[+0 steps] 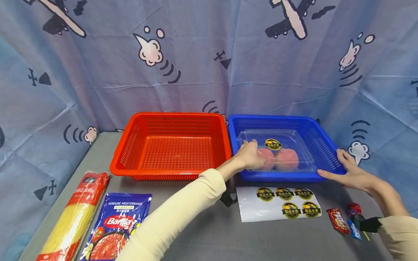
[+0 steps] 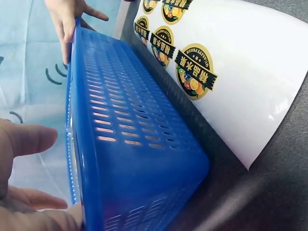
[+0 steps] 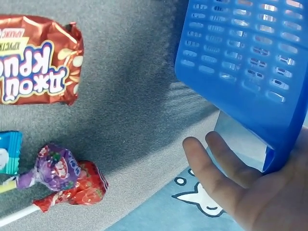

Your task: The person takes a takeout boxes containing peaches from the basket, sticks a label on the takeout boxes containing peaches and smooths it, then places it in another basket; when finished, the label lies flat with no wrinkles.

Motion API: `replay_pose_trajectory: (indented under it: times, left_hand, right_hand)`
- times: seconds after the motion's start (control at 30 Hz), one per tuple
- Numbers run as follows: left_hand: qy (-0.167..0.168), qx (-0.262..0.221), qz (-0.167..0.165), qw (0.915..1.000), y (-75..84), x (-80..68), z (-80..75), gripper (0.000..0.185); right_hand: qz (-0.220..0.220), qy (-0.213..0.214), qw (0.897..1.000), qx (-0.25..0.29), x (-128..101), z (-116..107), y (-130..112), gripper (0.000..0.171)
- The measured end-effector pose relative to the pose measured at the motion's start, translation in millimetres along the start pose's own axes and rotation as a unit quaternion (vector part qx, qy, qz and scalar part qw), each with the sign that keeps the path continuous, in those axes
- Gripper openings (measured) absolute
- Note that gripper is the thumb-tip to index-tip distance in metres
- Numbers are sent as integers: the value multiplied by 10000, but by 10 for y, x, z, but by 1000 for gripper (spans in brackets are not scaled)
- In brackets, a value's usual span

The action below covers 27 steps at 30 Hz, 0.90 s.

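Note:
A clear plastic box (image 1: 302, 156) with round pink fruits (image 1: 286, 160) inside lies in the blue basket (image 2: 139, 149), a black-and-gold label (image 1: 273, 144) on its lid. My left hand (image 1: 250, 156) reaches over the basket's front rim and touches the left part of the box. Its thumb (image 2: 33, 139) stands apart from the fingers in the left wrist view. At the basket's front right corner, my right hand (image 1: 354, 174) rests against the rim, thumb on the front and straight fingers (image 3: 214, 185) along the right side. A sheet of the same labels (image 1: 277, 204) lies before the basket.
A red basket (image 1: 176, 175) stands left of the blue one. Front left lie a noodle pack (image 1: 73, 217) and a blue sauce pouch (image 1: 112, 224). Near the right arm are a brown-red candy bar (image 3: 38, 60), a small blue packet (image 3: 9, 153) and lollipops (image 3: 86, 183). A printed curtain (image 1: 209, 54) hangs behind.

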<state>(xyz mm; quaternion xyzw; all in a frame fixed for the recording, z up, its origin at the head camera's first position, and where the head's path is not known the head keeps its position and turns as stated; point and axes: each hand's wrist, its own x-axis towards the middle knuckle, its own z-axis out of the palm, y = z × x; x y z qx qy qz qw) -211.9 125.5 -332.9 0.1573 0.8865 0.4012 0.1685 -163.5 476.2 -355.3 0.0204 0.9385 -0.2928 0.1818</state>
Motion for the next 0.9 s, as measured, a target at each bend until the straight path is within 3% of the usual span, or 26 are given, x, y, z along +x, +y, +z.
replay_pose_trajectory:
  times: [0.13,0.27,0.47,0.63,0.77,0.9]
  left_hand:
    - [-116,70,242,9996,-28,-37,-21,86]
    - [-105,430,759,9961,-75,-84,-92,83]
    - [49,1111,1566,9814,-188,-239,-316,73]
    - [292,1798,1959,9636,-393,-481,-551,69]
    - [632,2140,2116,9516,-621,-707,-748,64]
    - [1084,2474,2158,9383,-900,-952,-939,62]
  right_hand:
    - [-17,47,9999,-107,6,5,3,115]
    - [-17,156,9997,-212,2,6,5,116]
    - [-102,431,9985,-325,-20,7,23,115]
    - [-373,772,9943,-627,-62,41,-2,108]
    - [-313,1341,9807,-1388,-140,112,-97,100]
    - [-271,2178,9497,-2234,-250,266,-238,93]
